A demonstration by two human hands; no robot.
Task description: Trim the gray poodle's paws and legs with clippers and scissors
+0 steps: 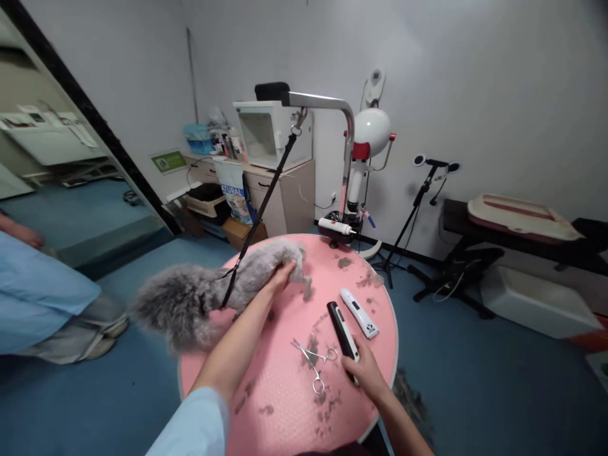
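A grey dog (259, 269) stands on the round pink grooming table (270, 380), its body clipped short and its head fluffy. My left hand (284, 277) grips it at the hindquarters, with the fingers partly hidden against the coat. A black grooming loop (259, 218) runs from the metal arm (327, 101) down to the dog's neck. My right hand (365, 366) is closed around the lower end of a black-and-white hair clipper (341, 332), which lies along the tabletop. Beside it are a white hair clipper (360, 313) and an open pair of silver scissors (313, 362).
Clumps of cut fur (327, 411) are scattered over the table. A white bottle (336, 227) lies at its far edge, near a white-and-red dryer (370, 133). At left stands a person in a blue gown (42, 297). A cabinet (297, 199) and a lamp stand (413, 218) are behind.
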